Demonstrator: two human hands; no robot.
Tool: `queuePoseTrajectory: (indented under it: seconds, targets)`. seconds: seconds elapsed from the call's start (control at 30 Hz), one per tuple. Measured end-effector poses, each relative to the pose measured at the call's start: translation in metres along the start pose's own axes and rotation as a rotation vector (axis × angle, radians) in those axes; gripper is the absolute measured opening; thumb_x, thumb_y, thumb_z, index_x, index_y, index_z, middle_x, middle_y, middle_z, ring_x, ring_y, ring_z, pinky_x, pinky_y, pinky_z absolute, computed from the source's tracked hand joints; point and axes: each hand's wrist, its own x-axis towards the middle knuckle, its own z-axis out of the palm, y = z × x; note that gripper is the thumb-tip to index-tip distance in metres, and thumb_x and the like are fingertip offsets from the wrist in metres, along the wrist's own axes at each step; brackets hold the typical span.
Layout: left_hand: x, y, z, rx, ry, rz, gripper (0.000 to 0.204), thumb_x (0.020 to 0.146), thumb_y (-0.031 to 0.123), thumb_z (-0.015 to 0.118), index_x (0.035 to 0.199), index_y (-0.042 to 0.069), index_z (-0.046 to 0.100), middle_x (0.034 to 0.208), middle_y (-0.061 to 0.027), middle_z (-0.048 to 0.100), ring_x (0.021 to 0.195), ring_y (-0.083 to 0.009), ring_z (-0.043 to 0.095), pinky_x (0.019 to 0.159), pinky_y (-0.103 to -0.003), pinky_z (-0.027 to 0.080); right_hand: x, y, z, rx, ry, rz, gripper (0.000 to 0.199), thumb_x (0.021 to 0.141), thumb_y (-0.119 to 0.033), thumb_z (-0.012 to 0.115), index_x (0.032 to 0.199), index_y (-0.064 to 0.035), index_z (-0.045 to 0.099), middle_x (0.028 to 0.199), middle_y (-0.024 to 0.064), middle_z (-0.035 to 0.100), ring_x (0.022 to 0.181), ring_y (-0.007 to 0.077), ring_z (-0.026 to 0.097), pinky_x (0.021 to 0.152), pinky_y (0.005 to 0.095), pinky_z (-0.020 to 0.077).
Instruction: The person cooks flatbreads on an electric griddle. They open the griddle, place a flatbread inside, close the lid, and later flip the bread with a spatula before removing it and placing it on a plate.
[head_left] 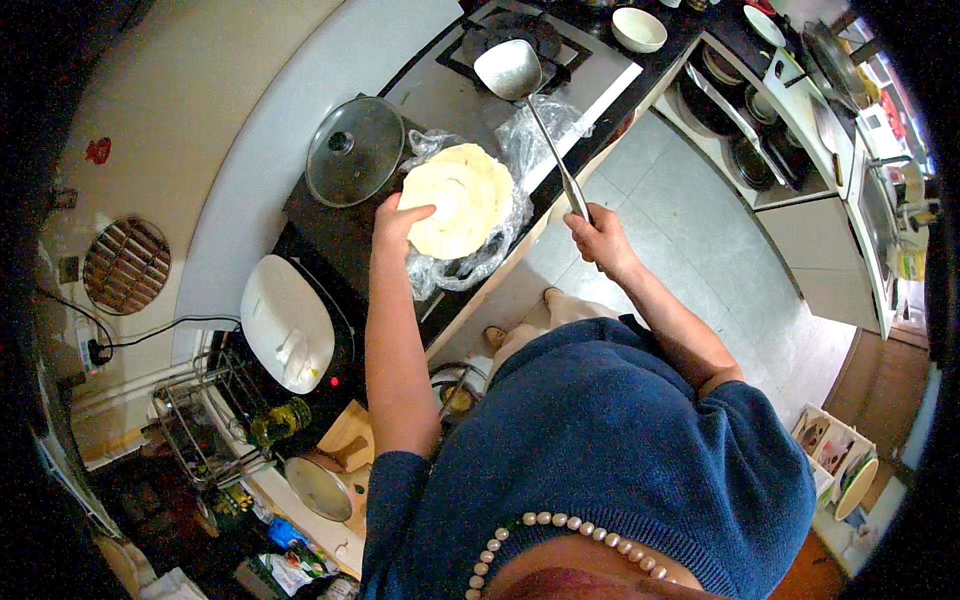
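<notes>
My left hand point(393, 228) grips the left edge of a pale yellow round flatbread point(462, 200), its thumb lying on top and its other fingers hidden below. Crumpled clear plastic wrap point(478, 272) shows around and under the flatbread; whether there is more than one round I cannot tell. In my right hand point(603, 238) is the handle of a metal wok spatula point(510, 72), closed in my fingers. The spatula's broad blade is raised toward the stove, up and to the left of that hand.
A glass lid point(354, 152) with a black knob lies left of the flatbread. Beyond it is a gas burner point(512, 42), with a white bowl point(638, 31) to its right. A white oval dish point(287, 325), an oil bottle point(281, 421) and a wire rack point(205, 425) stand at the left.
</notes>
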Motion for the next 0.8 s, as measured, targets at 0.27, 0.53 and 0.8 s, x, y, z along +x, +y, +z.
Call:
queuePoseTrajectory:
  seconds: [0.27,0.53,0.8]
  targets:
    - [-0.048,0.057,0.016,0.488,0.214,0.548,0.035,0.065,0.002,0.072,0.099,0.002,0.061,0.1,-0.0125,0.065,0.083,-0.0262,0.064,0.074,-0.034,0.05,0.002,-0.003,0.003,-0.003,-0.027,-0.002,0.024,0.089,-0.024,0.056,0.078,-0.0033,0.049,0.057,-0.0013,0.044,0.044,0.0071,0.039,0.037,0.0252,0.0305]
    - [-0.048,-0.027,0.038,1.228,0.248,1.128,0.027,0.062,-0.005,0.062,0.085,0.009,0.058,0.095,-0.0041,0.061,0.1,-0.023,0.054,0.103,-0.048,0.028,0.001,-0.008,0.002,0.003,-0.05,-0.016,0.024,0.089,-0.023,0.056,0.077,-0.0045,0.048,0.058,-0.0016,0.043,0.045,0.0072,0.039,0.037,0.0251,0.0306]
    - [-0.063,-0.034,0.026,1.054,0.158,0.816,0.073,0.06,-0.002,0.068,0.127,0.008,0.041,0.133,-0.0139,0.039,0.124,-0.0346,0.036,0.105,-0.044,0.029,0.002,-0.003,0.001,0.014,-0.043,-0.009,0.024,0.089,-0.024,0.057,0.078,-0.0042,0.049,0.057,-0.0014,0.044,0.045,0.0071,0.039,0.037,0.0249,0.0315]
